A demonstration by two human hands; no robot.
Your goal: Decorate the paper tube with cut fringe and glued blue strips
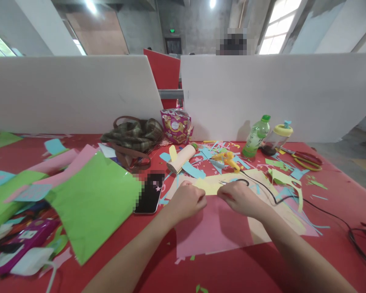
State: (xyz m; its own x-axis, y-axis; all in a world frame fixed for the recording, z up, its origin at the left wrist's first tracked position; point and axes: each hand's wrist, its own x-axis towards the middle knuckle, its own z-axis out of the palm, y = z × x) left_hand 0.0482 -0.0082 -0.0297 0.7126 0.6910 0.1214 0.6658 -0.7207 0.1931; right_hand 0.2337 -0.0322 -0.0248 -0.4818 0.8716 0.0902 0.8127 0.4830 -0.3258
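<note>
A small strip of yellow paper stretches between my two hands. My left hand is closed on its left end, fingers curled. At the other end my right hand pinches the strip, fingers bent inward. Under and in front of both hands lies a pink sheet, partly over a beige sheet. Small scissors lie just behind my right hand, partly hidden by it. A yellow glue gun rests farther back, its black cord running right.
A phone and a green sheet lie left. Behind are a cardboard roll, a plaid bag and a snack bag. A green bottle, a jar and red-handled scissors stand or lie back right. Paper scraps surround them.
</note>
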